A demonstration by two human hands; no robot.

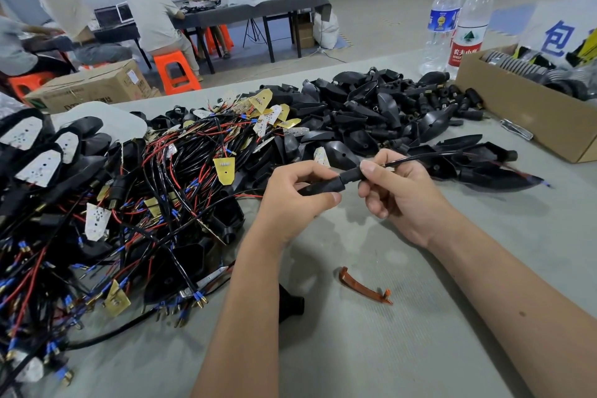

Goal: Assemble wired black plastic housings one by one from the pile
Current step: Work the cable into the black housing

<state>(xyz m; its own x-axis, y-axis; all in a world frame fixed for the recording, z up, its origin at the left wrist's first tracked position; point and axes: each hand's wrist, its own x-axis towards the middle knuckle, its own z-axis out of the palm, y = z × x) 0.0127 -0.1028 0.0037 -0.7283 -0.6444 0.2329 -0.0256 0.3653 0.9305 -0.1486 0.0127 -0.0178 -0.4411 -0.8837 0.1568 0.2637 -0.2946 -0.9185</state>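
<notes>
My left hand (295,195) grips a black plastic stem piece (332,182) above the grey table. My right hand (397,191) pinches the stem's other end, where a thin black wire (416,158) leaves it toward the right. That wire runs to a black housing (504,179) lying on the table. A pile of loose black housings (371,113) spreads behind my hands. To the left lies a tangle of red and black wires with small circuit boards (161,187).
An orange lens strip (363,289) lies on the table (387,349) near my forearms. A cardboard box (529,110) of parts stands at the right, with two water bottles (465,22) behind it. Finished housings (38,152) sit at far left. People work at tables beyond.
</notes>
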